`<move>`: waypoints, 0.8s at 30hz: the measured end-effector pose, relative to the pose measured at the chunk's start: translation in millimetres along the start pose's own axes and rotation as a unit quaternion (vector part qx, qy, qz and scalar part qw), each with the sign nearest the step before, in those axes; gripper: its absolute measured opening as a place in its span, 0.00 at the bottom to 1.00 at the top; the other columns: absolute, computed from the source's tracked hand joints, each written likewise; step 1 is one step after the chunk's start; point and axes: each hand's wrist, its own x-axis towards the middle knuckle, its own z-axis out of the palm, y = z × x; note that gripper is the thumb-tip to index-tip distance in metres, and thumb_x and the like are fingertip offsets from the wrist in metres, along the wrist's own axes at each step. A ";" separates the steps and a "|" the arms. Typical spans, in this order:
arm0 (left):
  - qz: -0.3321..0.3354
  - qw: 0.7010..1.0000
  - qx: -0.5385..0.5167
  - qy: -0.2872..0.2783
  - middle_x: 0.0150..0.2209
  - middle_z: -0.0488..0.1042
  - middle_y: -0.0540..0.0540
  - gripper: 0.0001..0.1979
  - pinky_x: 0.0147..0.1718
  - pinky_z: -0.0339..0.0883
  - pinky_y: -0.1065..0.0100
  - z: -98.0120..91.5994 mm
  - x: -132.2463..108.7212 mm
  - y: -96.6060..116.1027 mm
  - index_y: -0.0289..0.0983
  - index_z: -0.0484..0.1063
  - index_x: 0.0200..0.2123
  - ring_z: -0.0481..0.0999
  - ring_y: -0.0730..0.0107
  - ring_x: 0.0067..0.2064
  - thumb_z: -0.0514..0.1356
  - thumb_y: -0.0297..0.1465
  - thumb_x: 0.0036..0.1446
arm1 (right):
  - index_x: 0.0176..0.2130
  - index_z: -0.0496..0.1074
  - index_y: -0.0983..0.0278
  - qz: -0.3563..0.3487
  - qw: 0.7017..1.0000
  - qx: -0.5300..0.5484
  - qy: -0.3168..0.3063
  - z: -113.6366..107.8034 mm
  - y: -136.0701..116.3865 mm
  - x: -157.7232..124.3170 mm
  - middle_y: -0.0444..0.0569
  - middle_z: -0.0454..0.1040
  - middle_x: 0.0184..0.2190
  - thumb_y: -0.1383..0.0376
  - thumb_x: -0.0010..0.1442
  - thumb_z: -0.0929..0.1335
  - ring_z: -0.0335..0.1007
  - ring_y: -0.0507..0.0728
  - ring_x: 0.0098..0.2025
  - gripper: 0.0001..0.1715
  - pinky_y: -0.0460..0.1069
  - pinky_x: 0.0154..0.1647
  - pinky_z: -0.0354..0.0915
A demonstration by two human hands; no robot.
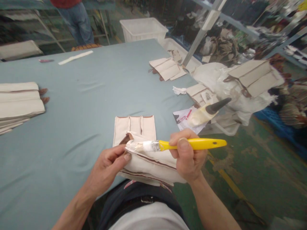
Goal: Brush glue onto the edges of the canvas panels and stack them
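My right hand (pixel 187 156) grips a yellow-handled brush (pixel 192 144), whose pale bristles lie across the top fold of a cream fabric piece with brown trim (pixel 148 166) at the table's near edge. My left hand (pixel 107 167) pinches that fold at its left end, right by the bristles. A second cream piece with three panels (pixel 134 127) lies flat just beyond.
On the blue-grey table (pixel 96 89), stacked cream pieces (pixel 18 103) sit left and more lie far right (pixel 168 68). A glue bottle with a dark nozzle (pixel 207 111) rests on papers at the right. White bins (pixel 142 28) stand behind. A person in jeans (pixel 76 20) stands beyond.
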 end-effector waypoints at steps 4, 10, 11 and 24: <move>0.012 1.000 0.019 0.002 0.35 0.85 0.44 0.18 0.33 0.73 0.70 2.7 -0.9 3.6 0.36 0.88 0.46 0.79 0.64 0.34 0.66 0.43 0.67 | 0.39 0.79 0.59 0.006 0.999 0.015 -0.052 -0.7 0.4 -0.6 0.38 0.66 0.22 0.54 0.75 0.69 0.55 0.49 0.19 0.16 0.47 0.21 0.56; 0.083 0.992 0.092 -0.007 0.34 0.86 0.46 0.15 0.33 0.74 0.72 8.9 -5.1 15.2 0.37 0.89 0.45 0.80 0.65 0.34 0.63 0.38 0.70 | 0.31 0.75 0.61 0.083 0.993 0.079 -0.028 -14.7 -3.8 11.4 0.36 0.59 0.17 0.51 0.72 0.71 0.47 0.47 0.16 0.21 0.44 0.16 0.47; 0.100 0.989 0.105 -0.009 0.33 0.85 0.46 0.14 0.32 0.73 0.73 9.8 -5.2 16.9 0.38 0.89 0.45 0.80 0.65 0.33 0.63 0.36 0.70 | 0.30 0.75 0.60 0.092 0.991 0.092 -0.010 -15.3 -2.7 13.5 0.35 0.58 0.16 0.49 0.71 0.71 0.47 0.47 0.16 0.23 0.44 0.16 0.46; 0.178 0.970 0.167 0.000 0.30 0.85 0.50 0.13 0.30 0.71 0.78 14.5 -3.1 16.2 0.38 0.88 0.44 0.81 0.72 0.29 0.61 0.27 0.67 | 0.29 0.71 0.60 0.231 0.955 0.187 0.010 -6.0 12.5 0.0 0.32 0.50 0.15 0.44 0.66 0.73 0.40 0.47 0.17 0.26 0.44 0.18 0.42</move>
